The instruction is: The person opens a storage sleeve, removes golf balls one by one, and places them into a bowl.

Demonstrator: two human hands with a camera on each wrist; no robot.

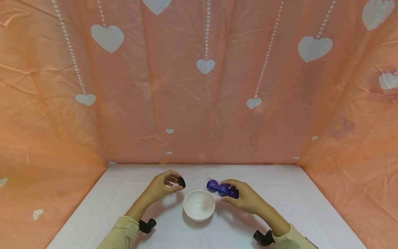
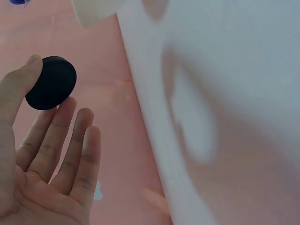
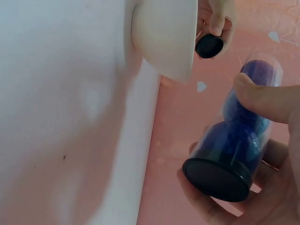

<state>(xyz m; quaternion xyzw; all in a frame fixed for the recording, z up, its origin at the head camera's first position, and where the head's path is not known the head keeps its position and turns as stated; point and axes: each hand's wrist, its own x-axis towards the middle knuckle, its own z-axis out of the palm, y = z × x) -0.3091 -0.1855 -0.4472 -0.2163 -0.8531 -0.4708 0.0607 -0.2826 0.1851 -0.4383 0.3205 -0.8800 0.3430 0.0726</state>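
Between thumb and fingertips, my left hand (image 1: 164, 186) pinches a round black cap (image 2: 51, 83), its other fingers spread in the left wrist view. My right hand (image 1: 244, 197) grips a clear plastic tube (image 3: 234, 136) holding blue-purple balls (image 1: 223, 188). One end of the tube has a black cap (image 3: 216, 178); the other end points toward the left hand and looks uncapped. A white bowl (image 1: 199, 206) stands on the table between the hands. The tube is raised near the bowl's right rim, and the loose cap is held above its left side.
The table has a white cover (image 1: 174, 238). Orange sheeting with white hearts (image 1: 186, 114) rises behind it and along both sides. A black wrist mount (image 1: 147, 226) sits on the left forearm, another wrist mount (image 1: 263, 238) on the right.
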